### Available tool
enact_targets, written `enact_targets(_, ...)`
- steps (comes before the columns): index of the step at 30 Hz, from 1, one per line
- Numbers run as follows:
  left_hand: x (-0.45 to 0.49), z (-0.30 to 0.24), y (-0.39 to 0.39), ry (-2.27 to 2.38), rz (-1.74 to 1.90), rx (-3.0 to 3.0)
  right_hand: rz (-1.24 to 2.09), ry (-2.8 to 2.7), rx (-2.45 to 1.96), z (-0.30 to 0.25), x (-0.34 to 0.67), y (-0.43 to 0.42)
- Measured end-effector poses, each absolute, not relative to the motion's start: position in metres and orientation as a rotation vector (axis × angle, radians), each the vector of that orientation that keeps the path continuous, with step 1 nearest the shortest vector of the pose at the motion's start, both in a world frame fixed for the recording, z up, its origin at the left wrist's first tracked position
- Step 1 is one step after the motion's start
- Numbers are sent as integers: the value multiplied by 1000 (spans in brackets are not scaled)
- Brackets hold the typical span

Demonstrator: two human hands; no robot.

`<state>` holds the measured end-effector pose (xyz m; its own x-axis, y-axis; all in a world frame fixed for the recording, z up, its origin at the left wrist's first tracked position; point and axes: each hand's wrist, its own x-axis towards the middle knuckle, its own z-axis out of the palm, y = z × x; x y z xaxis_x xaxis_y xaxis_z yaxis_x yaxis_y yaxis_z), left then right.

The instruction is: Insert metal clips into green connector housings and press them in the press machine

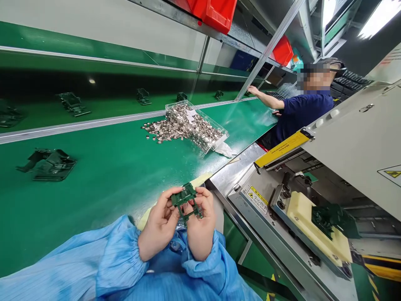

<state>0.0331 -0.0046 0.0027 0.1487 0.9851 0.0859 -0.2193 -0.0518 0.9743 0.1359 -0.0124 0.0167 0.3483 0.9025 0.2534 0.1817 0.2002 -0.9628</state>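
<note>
My left hand and my right hand are raised together near the front edge of the green bench. Both pinch a small dark green frame-like part between thumbs and fingers. I cannot tell if anything else sits in the fingers. Light blue sleeves cover both wrists.
A clear tray of small metal pieces lies tipped on the green bench, with some spilled. Dark green parts ride the conveyor and lie at left. A machine with a cream fixture stands at right. A co-worker reaches forward beyond.
</note>
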Motion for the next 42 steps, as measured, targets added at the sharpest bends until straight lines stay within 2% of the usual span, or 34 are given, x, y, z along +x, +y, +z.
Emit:
enact_targets(5,32,6,-3,851,1185,1153,1055,-899,-1046,9,141,-6)
enact_targets(9,33,24,4,799,1050,1190,1187,-1163,-958,18,176,-10)
enact_targets(12,44,51,20,706,787,1361,945,-1406,-1036,36,219,-33)
enact_targets(16,101,95,60,257,289,1713,539,-1380,-1200,60,292,-90)
enact_targets(18,155,113,73,92,327,1918,220,-1127,-1285,65,333,-123)
enact_targets(21,249,123,70,16,584,2110,-364,-572,-1341,67,393,-164)
enact_targets(23,303,121,59,51,589,2090,-504,-397,-1402,66,425,-178)
enact_targets(26,347,116,48,144,561,2003,-415,-488,-1498,68,450,-174)
enact_targets(29,334,121,54,146,610,1937,-307,-723,-1561,75,457,-150)
enact_targets(33,253,126,80,172,533,1848,-269,-1036,-1753,90,458,-113)
enact_targets(38,166,96,106,443,330,1755,-6,-1142,-1848,96,469,-95)
enact_targets(42,163,63,110,513,275,1722,-296,-1053,-1980,76,471,-139)
